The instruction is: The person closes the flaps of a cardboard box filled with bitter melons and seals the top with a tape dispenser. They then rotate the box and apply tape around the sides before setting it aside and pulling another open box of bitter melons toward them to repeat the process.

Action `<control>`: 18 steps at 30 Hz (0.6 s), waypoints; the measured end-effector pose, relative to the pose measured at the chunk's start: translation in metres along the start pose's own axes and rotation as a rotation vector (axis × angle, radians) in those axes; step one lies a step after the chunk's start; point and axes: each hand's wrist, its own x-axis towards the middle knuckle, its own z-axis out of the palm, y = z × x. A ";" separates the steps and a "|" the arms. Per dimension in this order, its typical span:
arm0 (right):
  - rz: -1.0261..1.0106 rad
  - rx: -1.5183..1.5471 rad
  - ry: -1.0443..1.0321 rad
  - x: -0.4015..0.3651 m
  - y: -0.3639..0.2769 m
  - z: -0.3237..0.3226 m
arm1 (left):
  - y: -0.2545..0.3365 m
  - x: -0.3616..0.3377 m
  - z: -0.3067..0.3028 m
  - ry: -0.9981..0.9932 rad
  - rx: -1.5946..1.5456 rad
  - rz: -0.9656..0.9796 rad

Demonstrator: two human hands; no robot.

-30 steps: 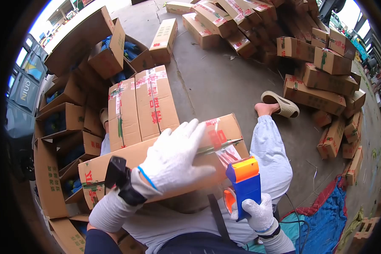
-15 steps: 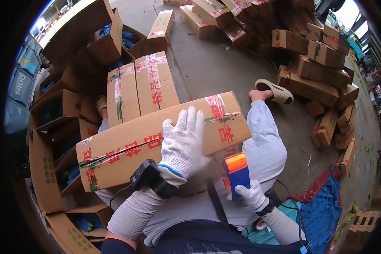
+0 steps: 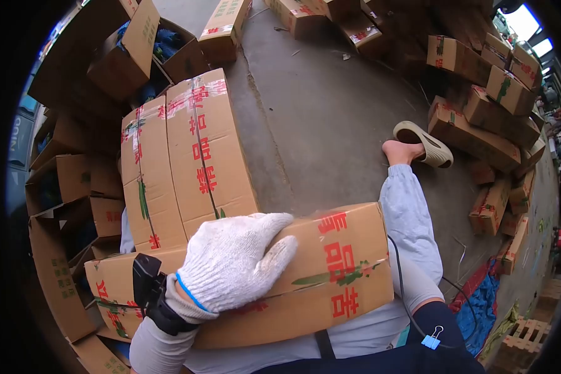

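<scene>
The left hand (image 3: 230,268), in a white knit glove, lies flat and open on top of the long cardboard box (image 3: 336,274), fingers spread toward its far edge and closed around nothing. The box rests across the person's lap, its red lettering facing up. The right hand is out of view. Just beyond the box, two taped cartons (image 3: 187,149) lie side by side on the concrete floor (image 3: 330,112).

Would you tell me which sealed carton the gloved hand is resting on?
The long carton lying across the lap, nearest the camera: the left hand lies flat on it. The two taped cartons beyond lie untouched.
</scene>
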 end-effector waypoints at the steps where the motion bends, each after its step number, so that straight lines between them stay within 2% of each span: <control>1: 0.021 0.102 -0.028 0.026 -0.010 -0.013 | -0.004 0.001 0.002 0.028 -0.048 -0.008; 3: 0.071 0.350 -0.055 0.077 -0.054 -0.050 | -0.013 0.007 -0.004 -0.094 -0.153 -0.150; 4: 0.078 0.597 -0.078 0.101 -0.087 -0.076 | -0.014 0.010 -0.005 -0.028 -0.274 -0.205; 5: 0.092 1.185 -0.341 0.126 -0.102 -0.113 | -0.013 0.013 -0.004 0.046 -0.390 -0.261; 6: -0.178 0.504 -0.070 0.124 -0.166 -0.124 | -0.011 0.016 -0.004 0.123 -0.498 -0.310; 8: -0.318 0.051 0.040 0.106 -0.228 -0.130 | -0.018 0.020 0.012 0.260 -0.586 -0.304; 10: -0.322 -0.217 0.013 0.062 -0.258 -0.112 | -0.016 0.028 0.014 0.249 -0.678 -0.204; 12: -0.286 -0.441 0.002 0.017 -0.266 -0.087 | -0.016 0.047 -0.005 0.069 -0.743 -0.014; 15: -0.277 -0.775 0.007 -0.001 -0.260 -0.048 | -0.023 0.048 0.015 -0.052 -1.072 0.154; 16: -0.274 -0.870 0.018 -0.001 -0.256 -0.037 | -0.024 0.044 0.009 -0.125 -1.036 0.110; 18: -0.257 -0.952 0.066 -0.012 -0.249 -0.014 | -0.027 0.045 -0.005 -0.320 -0.712 0.253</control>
